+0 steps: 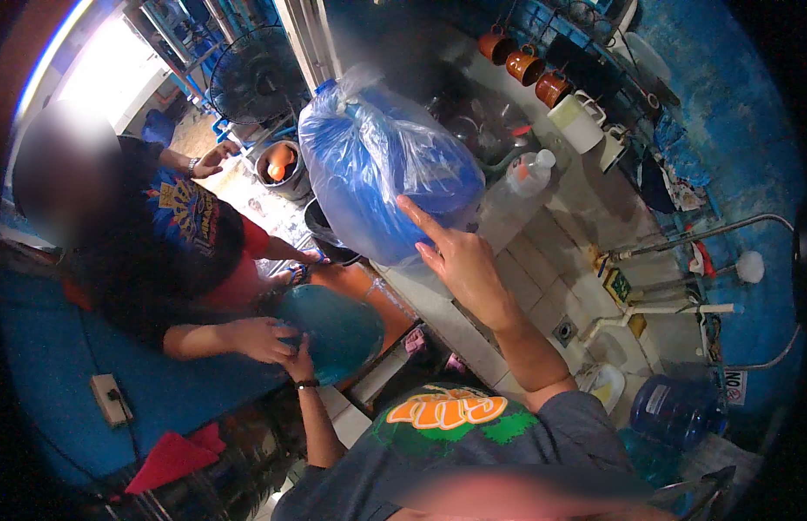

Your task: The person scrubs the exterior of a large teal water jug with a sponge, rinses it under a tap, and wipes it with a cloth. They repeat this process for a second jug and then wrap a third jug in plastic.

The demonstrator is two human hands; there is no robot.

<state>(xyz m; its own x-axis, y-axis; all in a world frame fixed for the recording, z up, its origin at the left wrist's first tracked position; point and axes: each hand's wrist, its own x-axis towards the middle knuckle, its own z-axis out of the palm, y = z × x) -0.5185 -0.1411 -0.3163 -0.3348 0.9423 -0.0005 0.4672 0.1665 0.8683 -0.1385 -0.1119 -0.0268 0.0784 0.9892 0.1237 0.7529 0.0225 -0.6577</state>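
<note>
My right hand (452, 260) has its index finger extended and its thumb apart; it is over or against the lower side of a knotted clear plastic bag with blue contents (390, 169). Whether the fingertip touches the bag cannot be told. At the left, my left hand (302, 359) is at the rim of a translucent teal plastic container (338, 332), beside another person's hand (263, 338). That hand overlaps the container's edge and partly hides my fingers. The other person's second hand (213, 161) is raised near the fan.
A plastic bottle (530, 172) stands beside the bag on the tiled counter (534, 260). Mugs (524, 65) hang above the counter. A black fan (260, 75) and a metal pot (289, 185) are beyond. A blue water jug (670, 407) lies at right. A power strip (110, 398) lies on the blue surface.
</note>
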